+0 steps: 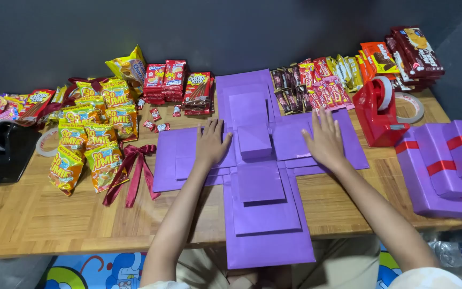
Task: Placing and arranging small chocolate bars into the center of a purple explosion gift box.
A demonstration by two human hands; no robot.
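**Two flat hands press a purple paper cross open on a wooden table**

While both arms reach forward in the head-camera view, the left hand (212,143) lies palm down, fingers spread, on the left flap of an unfolded purple paper box laid out as a cross (260,182). The right hand (324,140) rests the same way on the right flap. Neither hand grips anything; both are open and flat. The cross sits at the middle of the light wooden table (38,219), its near flap hanging over the front edge. Each arm carries stepped layers of smooth matte paper, and a small closed purple cube (254,142) stands at the centre between the hands.

By my reading, the step in hand is flattening the side flaps; any next move calls for even, light pressure so the creases stay crisp.

Left of the cross lie a dark red satin ribbon bow (130,170) and glossy yellow crinkled snack packets (89,144). Behind are red chocolate stick packs (180,85) and small shiny wafer bars (311,83). To the right stand a red plastic tape dispenser (376,115) and stacked purple gift boxes with red bands (447,166).
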